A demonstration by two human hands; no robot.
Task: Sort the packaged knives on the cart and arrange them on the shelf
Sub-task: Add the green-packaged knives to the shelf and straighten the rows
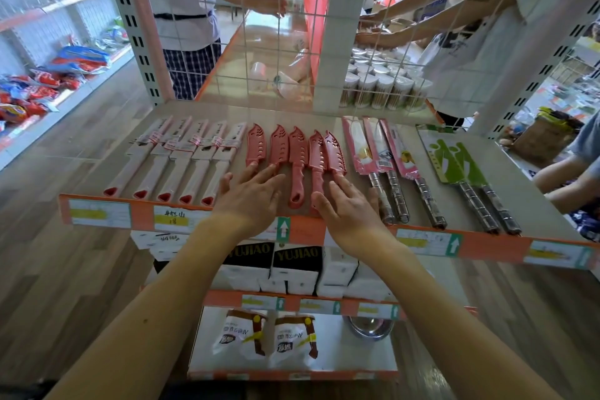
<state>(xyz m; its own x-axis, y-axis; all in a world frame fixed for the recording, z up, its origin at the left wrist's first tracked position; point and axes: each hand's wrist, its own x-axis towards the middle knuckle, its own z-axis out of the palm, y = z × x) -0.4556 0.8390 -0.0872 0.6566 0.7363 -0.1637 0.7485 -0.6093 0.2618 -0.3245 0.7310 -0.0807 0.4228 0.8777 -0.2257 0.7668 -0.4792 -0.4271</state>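
Note:
Several knives lie in rows on the grey shelf point(406, 140). At the left are white-handled knives in pale sleeves point(181, 159). In the middle lie red knives with perforated sheaths point(297, 153). Right of them are pink-carded knives with steel handles point(383, 156), then green-carded ones point(454, 159). My left hand point(251, 196) rests flat with straight fingers on the handles of the two leftmost red knives. My right hand point(345, 206) lies flat over the handles of the two rightmost red knives. One red handle shows between the hands. No cart is in view.
A wire grid point(292, 42) backs the shelf. Behind it, other people reach over stacked cups point(380, 84). Lower shelves hold boxed goods point(292, 269), white bags point(266, 338) and a steel bowl point(368, 326). A person's arm point(561, 172) is at the right.

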